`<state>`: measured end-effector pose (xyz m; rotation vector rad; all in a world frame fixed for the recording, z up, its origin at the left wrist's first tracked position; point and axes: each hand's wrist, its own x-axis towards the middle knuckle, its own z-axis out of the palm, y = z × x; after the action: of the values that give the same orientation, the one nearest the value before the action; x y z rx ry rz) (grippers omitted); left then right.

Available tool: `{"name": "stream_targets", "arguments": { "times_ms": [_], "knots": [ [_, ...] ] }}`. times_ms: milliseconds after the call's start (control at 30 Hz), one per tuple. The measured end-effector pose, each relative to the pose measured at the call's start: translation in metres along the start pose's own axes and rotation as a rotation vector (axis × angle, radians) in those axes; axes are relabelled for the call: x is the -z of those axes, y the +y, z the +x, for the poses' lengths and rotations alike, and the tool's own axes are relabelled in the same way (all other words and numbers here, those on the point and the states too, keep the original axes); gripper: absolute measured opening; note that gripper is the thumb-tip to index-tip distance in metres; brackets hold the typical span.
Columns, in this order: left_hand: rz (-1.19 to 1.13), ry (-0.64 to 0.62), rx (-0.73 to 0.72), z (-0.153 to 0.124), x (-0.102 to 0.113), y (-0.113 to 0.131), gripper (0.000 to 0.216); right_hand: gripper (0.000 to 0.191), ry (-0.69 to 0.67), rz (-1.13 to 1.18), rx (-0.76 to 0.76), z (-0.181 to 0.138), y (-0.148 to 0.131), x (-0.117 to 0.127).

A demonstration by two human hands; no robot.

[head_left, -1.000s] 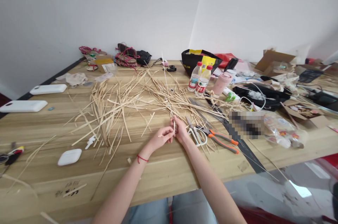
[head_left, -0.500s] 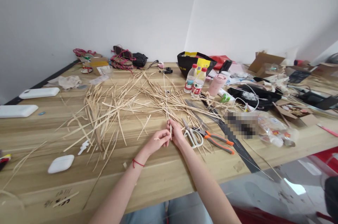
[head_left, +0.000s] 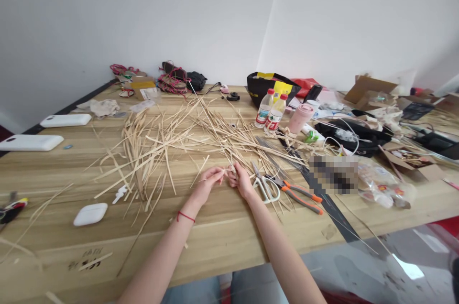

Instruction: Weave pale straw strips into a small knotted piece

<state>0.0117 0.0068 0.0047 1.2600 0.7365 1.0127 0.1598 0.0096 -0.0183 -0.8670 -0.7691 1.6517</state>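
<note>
Both my hands meet above the wooden table [head_left: 222,237], close to a heap of pale straw strips [head_left: 168,136]. My left hand [head_left: 207,183], a red string around its wrist, pinches the near end of a thin straw strip [head_left: 210,120]. My right hand [head_left: 239,179] is closed on the same strip right beside it. From my fingers the strip slants up and away to the left, over the heap. White-handled scissors [head_left: 267,186] lie just to the right of my right hand, and orange-handled pliers [head_left: 299,193] lie beyond them.
Two water bottles [head_left: 270,112], a pink cup [head_left: 299,118] and a black bag [head_left: 270,86] stand behind the straw. Cardboard boxes [head_left: 373,88], cables and wrappers crowd the right side. White cases [head_left: 90,213] lie at the left. The table's front edge runs just below my forearms.
The long strip stood nearly upright between my hands; now it leans away to the left. My hands have closed tighter together around its near end.
</note>
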Motion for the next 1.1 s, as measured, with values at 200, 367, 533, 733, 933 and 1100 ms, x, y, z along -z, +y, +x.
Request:
{"name": "stream_targets", "arguments": {
  "times_ms": [200, 367, 533, 733, 933, 1100],
  "knots": [
    [0.033, 0.166, -0.038, 0.007, 0.01, -0.009, 0.028, 0.046, -0.035, -0.189, 0.05, -0.005, 0.003, -0.006],
    [-0.004, 0.26, -0.034, 0.007, 0.008, -0.009, 0.03, 0.044, -0.081, -0.378, 0.08, -0.016, -0.001, -0.013],
    [0.067, 0.361, -0.083, 0.008, 0.003, -0.009, 0.035, 0.037, -0.136, -0.492, 0.157, -0.019, 0.0, -0.015],
    [0.107, 0.298, -0.176, 0.004, 0.001, -0.004, 0.036, 0.035, -0.151, -0.505, 0.118, -0.017, 0.002, -0.012],
    [0.024, 0.297, -0.237, 0.005, 0.008, -0.006, 0.027, 0.035, -0.133, -0.416, 0.05, -0.015, 0.001, -0.012],
    [0.109, 0.288, -0.161, 0.009, 0.008, -0.011, 0.026, 0.036, -0.142, -0.403, 0.085, -0.017, -0.001, -0.013]
  ]
}}
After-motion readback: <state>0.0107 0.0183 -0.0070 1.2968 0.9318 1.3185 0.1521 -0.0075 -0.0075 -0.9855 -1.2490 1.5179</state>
